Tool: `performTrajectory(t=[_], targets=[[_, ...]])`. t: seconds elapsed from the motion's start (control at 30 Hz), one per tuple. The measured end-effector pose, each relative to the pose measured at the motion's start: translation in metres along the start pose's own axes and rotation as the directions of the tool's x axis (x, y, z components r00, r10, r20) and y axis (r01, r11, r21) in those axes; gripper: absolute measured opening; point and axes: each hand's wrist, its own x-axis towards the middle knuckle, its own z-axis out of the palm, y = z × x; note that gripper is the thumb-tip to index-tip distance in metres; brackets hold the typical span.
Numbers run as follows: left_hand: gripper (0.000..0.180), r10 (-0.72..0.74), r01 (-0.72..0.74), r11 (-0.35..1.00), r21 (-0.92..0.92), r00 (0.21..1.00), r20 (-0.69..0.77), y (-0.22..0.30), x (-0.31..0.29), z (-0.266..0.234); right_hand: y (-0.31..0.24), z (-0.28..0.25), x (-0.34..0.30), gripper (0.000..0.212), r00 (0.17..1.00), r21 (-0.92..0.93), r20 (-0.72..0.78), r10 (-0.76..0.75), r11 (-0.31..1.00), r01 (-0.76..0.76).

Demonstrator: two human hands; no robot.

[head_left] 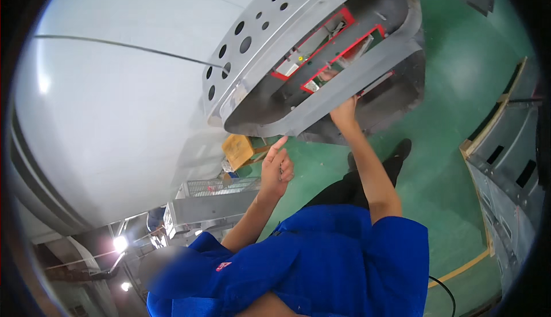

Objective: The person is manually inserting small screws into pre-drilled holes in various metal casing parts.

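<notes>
A large grey curved panel (350,90) with a raised rim and a dark recess hangs across the upper middle. Inside that recess, red-edged rectangular cut-outs (344,53) open through the inner plate. My right hand (345,112) reaches up behind the lower band of the panel, its fingers mostly hidden there. Something skin-coloured shows through the nearer cut-out; I cannot tell what it is. Just below the panel's lower left edge is my left hand (278,169), index finger stretched toward that edge. Its other fingers are curled around small dark pieces, too small to name.
A big white curved body (132,104) fills the left, with a row of round holes along the grey strip beside it. Below stand a yellow stool (238,152) and a grey metal cabinet (212,205). Grey panels in a wooden frame (505,162) line the right, over green floor.
</notes>
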Motion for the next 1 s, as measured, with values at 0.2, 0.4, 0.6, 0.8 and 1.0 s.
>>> performTrajectory(t=[0.2,0.4,0.6,0.8,1.0], targets=[[0.030,-0.273,0.274,0.944,-0.186,0.962,0.033,-0.042,0.016,-0.004,-0.071,-0.055,-0.076,0.022,0.985,-0.050,0.162,0.056,0.998,-0.048],[0.021,-0.368,0.389,0.912,-0.127,0.916,0.162,-0.057,0.030,0.061,-0.123,-0.081,-0.066,0.020,0.856,-0.045,0.502,-0.123,0.985,0.169],[0.024,-0.358,0.395,0.917,-0.053,0.874,0.329,-0.050,0.053,0.111,-0.123,-0.122,-0.033,0.015,0.853,-0.261,0.475,-0.218,0.891,0.372],[0.026,-0.289,0.280,0.957,0.076,0.895,0.339,-0.045,0.057,0.172,-0.126,-0.148,0.000,0.016,0.885,-0.337,0.415,-0.209,0.869,0.363],[0.020,-0.405,0.462,0.884,-0.067,0.831,0.382,-0.044,0.068,0.200,-0.116,-0.191,0.033,0.015,0.960,0.110,0.039,0.277,0.954,-0.280]])
